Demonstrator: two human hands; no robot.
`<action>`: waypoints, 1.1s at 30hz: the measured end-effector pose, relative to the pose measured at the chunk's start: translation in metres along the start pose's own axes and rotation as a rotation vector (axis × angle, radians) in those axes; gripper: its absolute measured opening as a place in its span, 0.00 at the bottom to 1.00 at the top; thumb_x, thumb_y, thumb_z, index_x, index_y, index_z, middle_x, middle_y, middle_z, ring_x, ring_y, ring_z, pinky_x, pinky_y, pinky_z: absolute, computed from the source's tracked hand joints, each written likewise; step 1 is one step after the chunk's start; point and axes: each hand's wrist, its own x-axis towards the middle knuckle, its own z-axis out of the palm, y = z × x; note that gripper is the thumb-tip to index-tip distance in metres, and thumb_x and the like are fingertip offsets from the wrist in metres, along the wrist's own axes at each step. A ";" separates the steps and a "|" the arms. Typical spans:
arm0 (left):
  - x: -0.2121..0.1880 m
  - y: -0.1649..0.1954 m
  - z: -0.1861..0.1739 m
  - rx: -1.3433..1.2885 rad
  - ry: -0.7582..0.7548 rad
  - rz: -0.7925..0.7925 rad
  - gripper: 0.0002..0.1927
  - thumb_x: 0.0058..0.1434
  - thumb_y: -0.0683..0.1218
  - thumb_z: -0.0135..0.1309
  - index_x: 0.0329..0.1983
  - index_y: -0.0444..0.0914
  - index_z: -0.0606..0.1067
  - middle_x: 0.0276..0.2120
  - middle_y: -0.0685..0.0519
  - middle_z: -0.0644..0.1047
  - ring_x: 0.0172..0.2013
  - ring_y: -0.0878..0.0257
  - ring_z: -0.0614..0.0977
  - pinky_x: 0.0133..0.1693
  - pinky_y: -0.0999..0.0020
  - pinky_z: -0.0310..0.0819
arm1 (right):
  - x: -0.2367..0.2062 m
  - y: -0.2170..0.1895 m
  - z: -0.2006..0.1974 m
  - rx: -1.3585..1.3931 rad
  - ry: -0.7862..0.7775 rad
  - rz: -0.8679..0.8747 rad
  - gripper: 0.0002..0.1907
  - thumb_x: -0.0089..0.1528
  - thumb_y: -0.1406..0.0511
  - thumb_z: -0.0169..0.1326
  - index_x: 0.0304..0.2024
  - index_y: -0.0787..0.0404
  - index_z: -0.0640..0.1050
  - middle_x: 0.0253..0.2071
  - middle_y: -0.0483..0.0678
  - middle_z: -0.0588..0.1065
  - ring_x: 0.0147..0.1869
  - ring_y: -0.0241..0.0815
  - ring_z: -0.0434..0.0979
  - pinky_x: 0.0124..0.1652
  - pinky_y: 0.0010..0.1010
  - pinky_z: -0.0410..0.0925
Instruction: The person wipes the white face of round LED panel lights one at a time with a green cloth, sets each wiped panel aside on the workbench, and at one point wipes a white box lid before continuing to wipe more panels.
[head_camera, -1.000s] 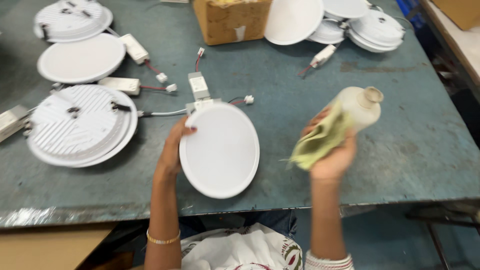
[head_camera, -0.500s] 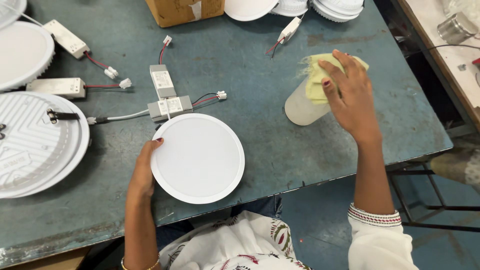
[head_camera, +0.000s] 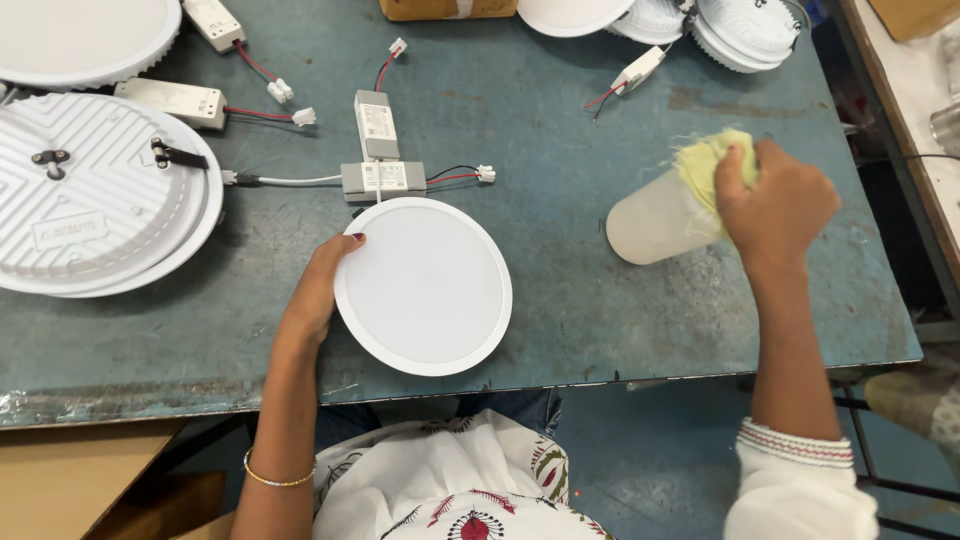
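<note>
Fingers of left hand (head_camera: 315, 290) cup round panel (head_camera: 423, 286); right hand (head_camera: 775, 200) clamps yellow cloth (head_camera: 705, 160).

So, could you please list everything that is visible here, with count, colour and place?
round flat light panel: one, white, front centre of table
ribbed round light backs: stack, white, left
small rectangular driver boxes with wires: several, grey-white, behind the panel
more round lights: several, white, far right edge
plastic bottle: one, cloudy white, right
frayed cloth: one, yellow, against the bottle
metal table: one, blue-grey
left hand: on the panel's left rim
right hand: gripping cloth and bottle
</note>
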 end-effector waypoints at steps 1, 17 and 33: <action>-0.001 0.001 0.000 0.005 0.005 0.003 0.22 0.63 0.57 0.49 0.44 0.33 0.76 0.36 0.52 0.78 0.38 0.64 0.76 0.42 0.71 0.68 | -0.011 0.013 0.009 0.003 0.045 0.025 0.16 0.69 0.57 0.55 0.33 0.61 0.82 0.25 0.56 0.74 0.28 0.59 0.75 0.28 0.48 0.64; -0.002 0.012 0.005 0.061 -0.012 0.060 0.25 0.66 0.60 0.48 0.43 0.33 0.77 0.35 0.52 0.78 0.37 0.65 0.77 0.43 0.71 0.69 | -0.088 0.091 0.055 1.324 -0.021 0.819 0.15 0.72 0.60 0.55 0.38 0.66 0.81 0.32 0.54 0.76 0.35 0.49 0.77 0.36 0.44 0.67; -0.015 0.017 0.027 -0.621 -0.220 -0.039 0.27 0.62 0.55 0.53 0.54 0.28 0.75 0.39 0.43 0.81 0.38 0.57 0.83 0.40 0.67 0.79 | -0.004 0.023 -0.004 0.914 0.272 0.215 0.20 0.79 0.59 0.50 0.50 0.74 0.80 0.44 0.60 0.78 0.45 0.56 0.75 0.47 0.50 0.72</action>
